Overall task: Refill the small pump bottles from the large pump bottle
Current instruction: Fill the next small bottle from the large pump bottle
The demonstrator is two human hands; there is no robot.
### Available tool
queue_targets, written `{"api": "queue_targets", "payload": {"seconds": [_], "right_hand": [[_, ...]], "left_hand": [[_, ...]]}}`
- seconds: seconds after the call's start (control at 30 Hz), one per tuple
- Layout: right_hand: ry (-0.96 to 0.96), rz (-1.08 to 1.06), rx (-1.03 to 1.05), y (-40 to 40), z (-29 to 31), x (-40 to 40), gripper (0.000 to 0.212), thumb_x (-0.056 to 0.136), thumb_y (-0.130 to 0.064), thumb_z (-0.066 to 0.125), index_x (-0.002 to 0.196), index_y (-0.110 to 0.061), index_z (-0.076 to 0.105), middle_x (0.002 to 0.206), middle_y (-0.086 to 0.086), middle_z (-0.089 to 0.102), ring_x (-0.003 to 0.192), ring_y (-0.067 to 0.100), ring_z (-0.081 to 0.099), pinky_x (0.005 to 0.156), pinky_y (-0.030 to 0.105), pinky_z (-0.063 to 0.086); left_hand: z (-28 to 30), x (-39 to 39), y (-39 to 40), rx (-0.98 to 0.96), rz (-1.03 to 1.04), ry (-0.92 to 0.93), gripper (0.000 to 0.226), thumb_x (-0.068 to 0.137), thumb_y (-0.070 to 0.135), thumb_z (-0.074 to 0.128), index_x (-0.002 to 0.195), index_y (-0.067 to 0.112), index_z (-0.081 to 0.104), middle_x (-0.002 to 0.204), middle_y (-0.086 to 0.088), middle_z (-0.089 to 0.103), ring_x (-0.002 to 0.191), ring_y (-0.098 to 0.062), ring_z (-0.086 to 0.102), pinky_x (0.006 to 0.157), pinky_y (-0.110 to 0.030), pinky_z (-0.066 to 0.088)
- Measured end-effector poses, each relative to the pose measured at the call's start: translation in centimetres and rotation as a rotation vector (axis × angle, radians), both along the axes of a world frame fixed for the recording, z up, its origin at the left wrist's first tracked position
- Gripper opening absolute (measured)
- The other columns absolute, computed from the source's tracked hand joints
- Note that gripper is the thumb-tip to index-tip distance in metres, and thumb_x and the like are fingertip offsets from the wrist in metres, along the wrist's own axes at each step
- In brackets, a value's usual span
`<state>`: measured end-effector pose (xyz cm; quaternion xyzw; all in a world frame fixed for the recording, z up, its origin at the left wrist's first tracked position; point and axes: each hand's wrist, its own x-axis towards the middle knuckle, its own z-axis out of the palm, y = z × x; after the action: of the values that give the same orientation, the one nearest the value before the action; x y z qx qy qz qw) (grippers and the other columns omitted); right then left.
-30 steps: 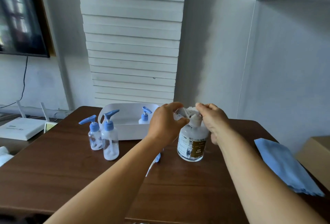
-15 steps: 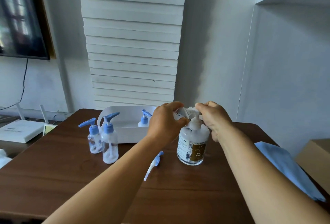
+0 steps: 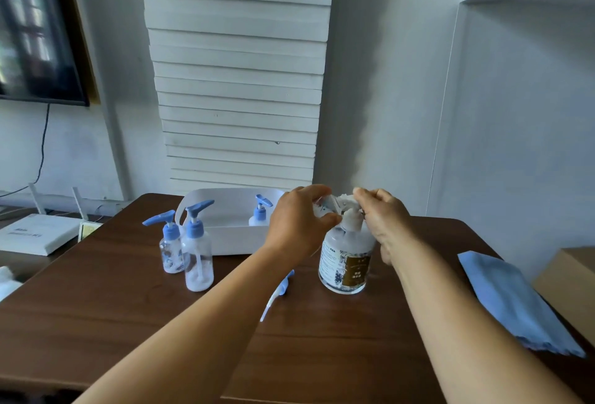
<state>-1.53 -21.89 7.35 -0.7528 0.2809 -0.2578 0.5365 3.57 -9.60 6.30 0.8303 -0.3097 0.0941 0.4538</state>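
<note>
The large clear pump bottle (image 3: 346, 262) with a brown label stands on the dark wooden table (image 3: 128, 307). My right hand (image 3: 383, 220) is closed over its white pump head (image 3: 346, 202). My left hand (image 3: 299, 226) holds a small clear bottle (image 3: 322, 209) against the nozzle; my fingers hide most of it. A loose blue pump with its tube (image 3: 280, 291) lies on the table under my left forearm. Two small bottles with blue pumps (image 3: 170, 246) (image 3: 197, 258) stand at the left.
A white tray (image 3: 225, 239) behind the bottles holds a third small blue-pump bottle (image 3: 260, 213). A folded blue cloth (image 3: 515, 300) lies at the table's right edge, beside a cardboard box (image 3: 570, 281). A white router (image 3: 35, 233) sits off the table to the left.
Both hands stay at the large bottle's pump head. The view has shifted slightly; no object has visibly moved.
</note>
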Motion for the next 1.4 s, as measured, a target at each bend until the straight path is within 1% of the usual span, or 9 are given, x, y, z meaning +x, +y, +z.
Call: {"api": "queue_targets", "payload": {"seconds": [0.1, 0.23, 0.4, 0.5, 0.7, 0.9, 1.0, 1.2, 1.4], "right_hand": [[0.010, -0.004, -0.024, 0.3, -0.2, -0.1, 0.024, 0.094, -0.037, 0.051, 0.088, -0.014, 0.055, 0.079, -0.003, 0.055, 0.080, 0.015, 0.049, 0.055, 0.023, 0.035], [0.031, 0.028, -0.064, -0.2, 1.3, -0.2, 0.027, 0.095, -0.038, 0.050, 0.096, -0.012, 0.057, 0.085, -0.002, 0.056, 0.086, 0.015, 0.051, 0.060, 0.027, 0.035], [0.001, 0.014, 0.024, -0.5, -0.2, -0.2, 0.029, 0.093, -0.038, 0.053, 0.095, -0.011, 0.061, 0.079, -0.006, 0.057, 0.078, 0.011, 0.050, 0.059, 0.022, 0.037], [0.034, 0.008, -0.047, -0.3, -0.1, -0.2, 0.027, 0.094, -0.037, 0.051, 0.092, -0.011, 0.058, 0.078, -0.005, 0.055, 0.071, 0.006, 0.046, 0.056, 0.021, 0.035], [0.024, 0.022, -0.045, -0.7, 0.8, -0.2, 0.027, 0.093, -0.037, 0.052, 0.095, -0.011, 0.060, 0.082, -0.004, 0.057, 0.075, 0.009, 0.049, 0.057, 0.025, 0.035], [0.015, 0.007, -0.010, 0.2, 0.0, -0.1, 0.027, 0.093, -0.038, 0.052, 0.093, -0.012, 0.058, 0.083, -0.001, 0.058, 0.081, 0.015, 0.052, 0.057, 0.024, 0.037], [0.028, 0.023, -0.056, -0.1, 1.2, -0.3, 0.027, 0.095, -0.038, 0.050, 0.096, -0.012, 0.057, 0.082, -0.002, 0.056, 0.073, 0.010, 0.049, 0.055, 0.024, 0.035], [0.011, 0.002, -0.021, -0.1, -0.5, -0.1, 0.028, 0.094, -0.039, 0.050, 0.091, -0.012, 0.057, 0.080, -0.002, 0.057, 0.071, 0.007, 0.048, 0.056, 0.023, 0.037], [0.041, 0.024, -0.079, -0.2, 1.0, -0.1, 0.029, 0.095, -0.039, 0.047, 0.101, -0.012, 0.056, 0.093, 0.002, 0.058, 0.090, 0.017, 0.052, 0.059, 0.025, 0.037]], "left_hand": [[-0.4, -0.1, 0.1, 0.000, -0.003, 0.010, 0.045, 0.077, 0.027, 0.074, 0.120, 0.024, 0.061, 0.112, 0.003, 0.066, 0.100, -0.013, 0.060, 0.084, -0.023, 0.046], [0.5, 0.0, 0.2, -0.012, 0.001, -0.012, 0.046, 0.077, 0.025, 0.073, 0.121, 0.025, 0.060, 0.111, 0.006, 0.066, 0.099, -0.010, 0.058, 0.077, -0.016, 0.037], [-0.2, -0.1, 0.0, 0.011, -0.003, -0.006, 0.046, 0.076, 0.028, 0.073, 0.120, 0.026, 0.060, 0.111, 0.005, 0.065, 0.098, -0.011, 0.059, 0.078, -0.019, 0.041], [-0.5, -0.2, 0.1, -0.002, -0.002, 0.019, 0.046, 0.077, 0.029, 0.074, 0.120, 0.026, 0.059, 0.112, 0.004, 0.065, 0.098, -0.013, 0.060, 0.083, -0.023, 0.047], [0.5, 0.1, 0.1, -0.005, -0.006, -0.021, 0.046, 0.076, 0.027, 0.072, 0.121, 0.027, 0.059, 0.110, 0.007, 0.065, 0.097, -0.010, 0.058, 0.077, -0.018, 0.039], [-0.1, 0.0, 0.2, 0.017, 0.001, -0.006, 0.044, 0.076, 0.028, 0.073, 0.118, 0.026, 0.060, 0.108, 0.006, 0.065, 0.099, -0.012, 0.059, 0.080, -0.021, 0.043], [0.7, -0.1, 0.2, 0.003, 0.000, -0.024, 0.045, 0.075, 0.027, 0.073, 0.119, 0.026, 0.061, 0.110, 0.007, 0.065, 0.100, -0.011, 0.058, 0.079, -0.018, 0.039], [-0.4, -0.3, 0.0, 0.008, 0.004, -0.020, 0.043, 0.077, 0.025, 0.073, 0.118, 0.025, 0.061, 0.108, 0.006, 0.065, 0.100, -0.013, 0.059, 0.083, -0.022, 0.046], [0.3, -0.2, 0.1, -0.031, 0.005, -0.026, 0.044, 0.075, 0.025, 0.074, 0.117, 0.025, 0.062, 0.107, 0.005, 0.066, 0.098, -0.013, 0.059, 0.082, -0.021, 0.043]]}}
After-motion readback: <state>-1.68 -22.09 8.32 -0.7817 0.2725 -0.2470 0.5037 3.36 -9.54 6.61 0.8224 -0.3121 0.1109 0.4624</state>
